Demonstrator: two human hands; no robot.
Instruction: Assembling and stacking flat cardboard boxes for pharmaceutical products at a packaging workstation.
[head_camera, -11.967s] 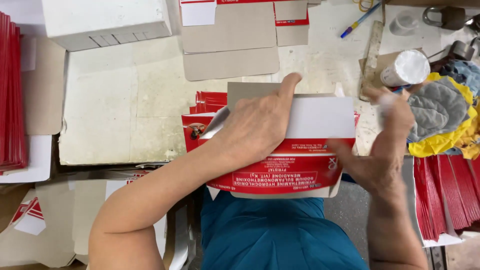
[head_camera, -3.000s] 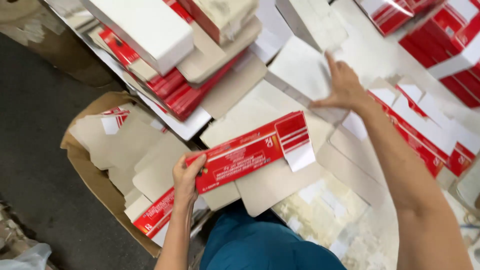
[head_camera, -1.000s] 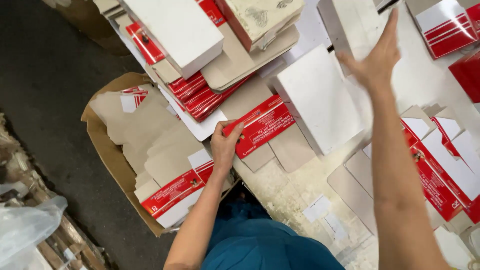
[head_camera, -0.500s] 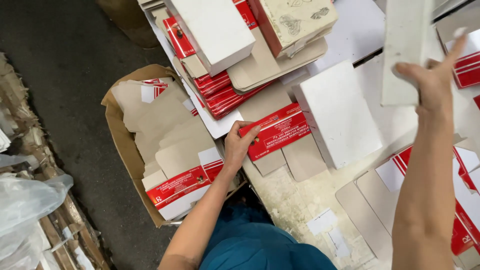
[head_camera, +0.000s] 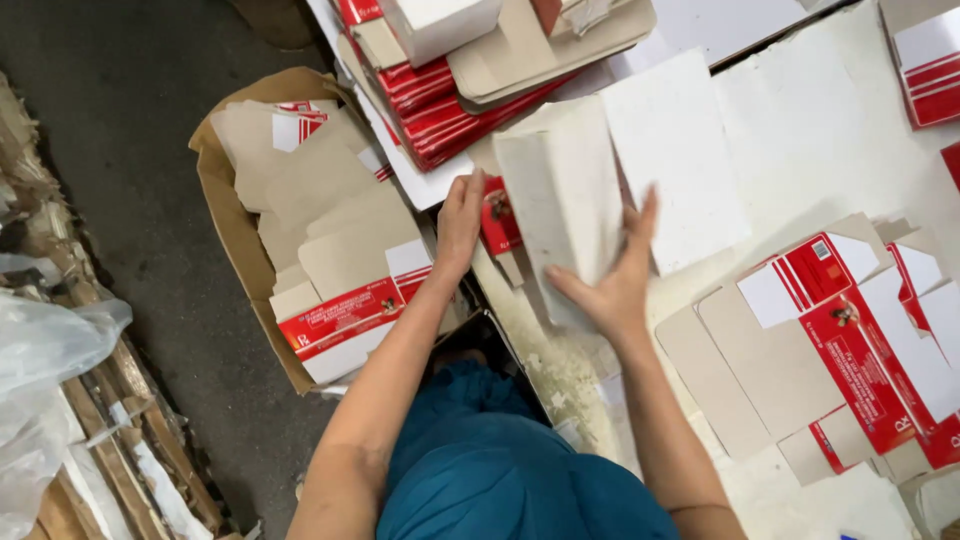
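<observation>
From the head camera, the right hand (head_camera: 610, 285) spreads its fingers (head_camera: 648, 215) wide against the underside of a pale, matte white box (head_camera: 560, 190), a long rectangular carton with slightly scuffed faces, propping it tilted above the worktop (head_camera: 840, 150). The left hand (head_camera: 460, 215) rests its fingers, loosely extended, at the box's left edge, over a red printed carton flat (head_camera: 497, 215); whether they pinch that flat cannot be told. A second white box (head_camera: 675, 160) lies flat just right of the held one. Grey-backed, red-and-white carton blanks (head_camera: 840, 330) lie spread on the chalky, speckled worktop at the right. At the left a brown corrugated cardboard box (head_camera: 225, 210) stands on the dark floor, holding loose flattened blanks (head_camera: 330, 230). Above, a stack of red folded cartons (head_camera: 450, 95) carries another white box.
</observation>
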